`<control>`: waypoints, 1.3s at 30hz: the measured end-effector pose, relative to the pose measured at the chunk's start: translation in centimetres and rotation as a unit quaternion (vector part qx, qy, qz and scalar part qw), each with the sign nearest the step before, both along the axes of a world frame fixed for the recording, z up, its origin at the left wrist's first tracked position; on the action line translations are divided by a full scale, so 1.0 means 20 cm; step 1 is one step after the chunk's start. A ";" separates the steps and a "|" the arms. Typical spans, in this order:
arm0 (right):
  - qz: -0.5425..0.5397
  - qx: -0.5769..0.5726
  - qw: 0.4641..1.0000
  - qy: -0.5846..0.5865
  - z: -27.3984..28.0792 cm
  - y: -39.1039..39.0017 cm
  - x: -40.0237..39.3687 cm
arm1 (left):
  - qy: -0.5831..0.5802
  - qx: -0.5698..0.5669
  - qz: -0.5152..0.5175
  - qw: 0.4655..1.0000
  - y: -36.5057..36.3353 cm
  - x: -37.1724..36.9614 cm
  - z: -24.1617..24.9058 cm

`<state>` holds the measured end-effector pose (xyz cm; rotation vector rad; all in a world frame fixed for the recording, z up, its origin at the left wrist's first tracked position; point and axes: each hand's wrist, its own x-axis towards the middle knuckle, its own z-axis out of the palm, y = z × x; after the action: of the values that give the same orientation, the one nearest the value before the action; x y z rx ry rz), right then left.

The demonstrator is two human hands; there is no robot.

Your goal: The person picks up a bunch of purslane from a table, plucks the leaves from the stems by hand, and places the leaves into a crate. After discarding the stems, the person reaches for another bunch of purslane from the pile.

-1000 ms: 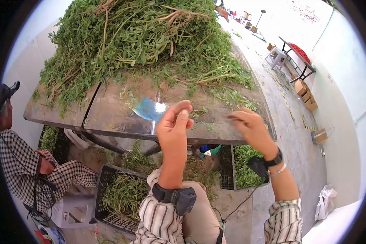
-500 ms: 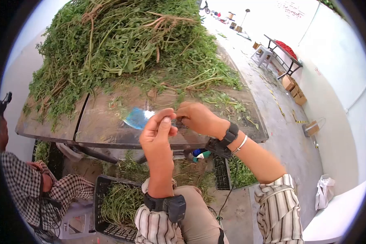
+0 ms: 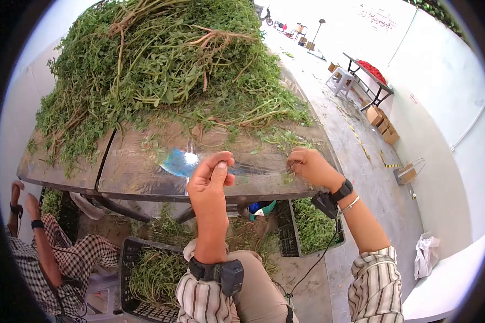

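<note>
My left hand (image 3: 210, 175) is raised over the front part of the wooden table (image 3: 140, 180), thumb and fingers pinched together; whatever sits in the pinch is too small to name. Just behind it lies a shiny blue piece of plastic film (image 3: 178, 162) on the tabletop. My right hand (image 3: 310, 166) is over the table's right front part, fingers bent and pressed together near scattered leaves; what they hold, if anything, I cannot make out. Thin dark lines run across the table between the hands. Beyond both hands rises a large heap of green plants (image 3: 167, 70).
Below the table stand black crates of greens, one at the left (image 3: 153, 274) and one at the right (image 3: 315, 229). A seated co-worker (image 3: 43, 253) in checked clothes is at the far left. A cable (image 3: 312, 272) hangs from my right wrist device. A stool (image 3: 340, 79) stands farther back.
My right hand has moved away from my left hand, toward the right side of the table. My left hand stays pinched in about the same place. The co-worker's hands have come up.
</note>
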<state>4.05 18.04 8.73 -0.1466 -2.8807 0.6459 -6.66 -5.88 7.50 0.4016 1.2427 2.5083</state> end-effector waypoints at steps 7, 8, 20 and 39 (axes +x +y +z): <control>-0.126 -0.119 0.985 -0.014 0.15 0.22 -0.19 | 0.007 -0.003 -0.007 1.000 0.02 0.01 0.00; -0.119 -0.033 0.992 -0.015 0.17 0.21 -0.22 | 0.011 -0.004 -0.009 1.000 0.02 0.01 0.00; -0.003 0.056 0.997 -0.055 -0.09 0.17 -0.10 | 0.012 -0.023 -0.012 1.000 -0.02 0.02 0.05; -0.063 0.117 0.991 0.019 -0.30 -0.42 0.70 | 0.042 -0.070 0.006 0.997 -0.09 -0.02 0.01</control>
<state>18.12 9.56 2.77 -0.2777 -2.8542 0.2829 -6.99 -7.69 7.67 0.4707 1.4479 2.4180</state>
